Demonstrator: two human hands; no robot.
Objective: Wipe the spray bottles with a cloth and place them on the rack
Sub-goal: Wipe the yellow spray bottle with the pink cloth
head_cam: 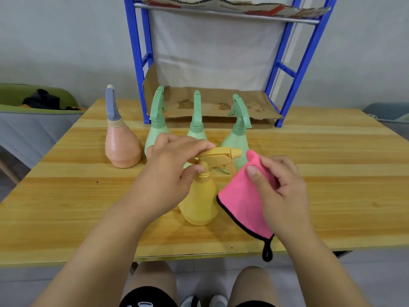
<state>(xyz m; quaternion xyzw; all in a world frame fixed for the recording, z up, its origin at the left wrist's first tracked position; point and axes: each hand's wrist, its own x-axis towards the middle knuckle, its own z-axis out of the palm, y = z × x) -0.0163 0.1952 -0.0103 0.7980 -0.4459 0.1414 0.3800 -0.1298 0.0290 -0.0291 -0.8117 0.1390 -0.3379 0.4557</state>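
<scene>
A yellow spray bottle (200, 200) stands upright on the wooden table (332, 173) in front of me. My left hand (170, 171) grips its spray head and neck from the left. To the right of the bottle, my right hand (278, 187) pinches a pink cloth (243, 200) with a black edge, close beside the bottle. Behind stand three green spray bottles (238, 134), partly hidden by my left hand, and a pink-orange bottle (122, 147) with a grey-blue head. The blue rack (141, 89) stands at the table's far edge.
Stained cardboard (217, 103) lines the rack's lower shelf, and more cardboard lies on the upper shelf. A green-rimmed bin (33, 107) with dark items stands left of the table. The cloth's black loop (267, 253) hangs over the table's near edge.
</scene>
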